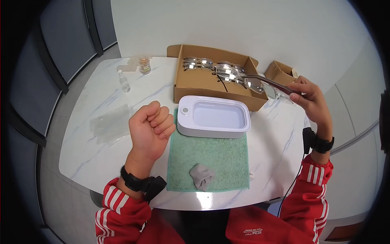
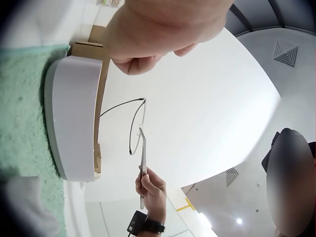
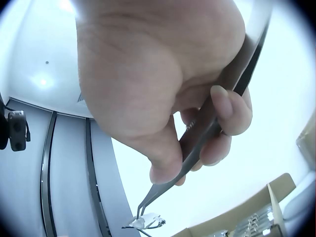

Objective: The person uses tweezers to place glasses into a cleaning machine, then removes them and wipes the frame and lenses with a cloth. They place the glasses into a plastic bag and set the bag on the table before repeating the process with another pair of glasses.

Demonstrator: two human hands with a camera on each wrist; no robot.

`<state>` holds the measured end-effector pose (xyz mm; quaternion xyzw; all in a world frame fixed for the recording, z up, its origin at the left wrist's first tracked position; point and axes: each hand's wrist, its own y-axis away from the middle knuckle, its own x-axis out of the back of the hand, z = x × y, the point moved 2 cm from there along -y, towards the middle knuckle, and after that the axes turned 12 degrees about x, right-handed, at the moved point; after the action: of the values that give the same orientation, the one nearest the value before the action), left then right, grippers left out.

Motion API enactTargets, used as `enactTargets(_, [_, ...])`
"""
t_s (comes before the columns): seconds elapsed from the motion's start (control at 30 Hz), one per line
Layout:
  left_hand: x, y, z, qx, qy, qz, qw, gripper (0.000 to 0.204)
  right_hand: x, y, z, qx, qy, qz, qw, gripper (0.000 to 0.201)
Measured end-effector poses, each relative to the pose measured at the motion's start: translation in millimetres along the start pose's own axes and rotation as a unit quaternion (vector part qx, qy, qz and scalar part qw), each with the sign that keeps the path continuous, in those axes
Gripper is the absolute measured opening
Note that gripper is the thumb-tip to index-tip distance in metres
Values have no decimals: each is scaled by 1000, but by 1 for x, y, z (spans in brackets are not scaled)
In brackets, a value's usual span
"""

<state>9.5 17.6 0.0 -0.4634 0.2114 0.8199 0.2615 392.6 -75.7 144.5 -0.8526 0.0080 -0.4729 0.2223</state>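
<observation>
My right hand [image 1: 310, 99] grips a long pair of metal tweezers [image 3: 200, 138], raised at the right of the table. At the tweezers' bent tips hangs a pair of eyeglasses [image 2: 132, 123] with thin dark temples; in the head view it overlaps the cardboard box behind. My left hand [image 1: 150, 128] is a fist, palm up, with nothing seen in it, beside a white ultrasonic cleaner [image 1: 214, 132]. Clear liquid shows in the cleaner's basin, and a round button sits at its left end. In front of it, a crumpled grey cloth [image 1: 202, 177] lies on a green towel [image 1: 227, 158].
Behind the cleaner, an open cardboard box [image 1: 195, 87] holds several eyeglasses [image 1: 191, 65]. A smaller carton [image 1: 280, 71] stands to its right. At the left are a spray bottle [image 1: 124, 82], a small glass jar [image 1: 144, 66] and a clear plastic sheet [image 1: 109, 124].
</observation>
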Motion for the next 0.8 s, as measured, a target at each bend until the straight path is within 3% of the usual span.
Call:
enactTargets(0.2, [2, -2, -1, 2, -4, -2, 1000, 32, 22, 17, -3, 35, -57, 38, 997, 28])
enactTargets(0.43, [2, -2, -2, 3, -7, 3, 1000, 32, 39, 25, -5, 9, -82, 33, 996, 30])
enactTargets(0.8, [-1, 0, -2, 2, -19, 0, 1000, 31, 6, 8, -17, 16, 26, -70, 997, 25])
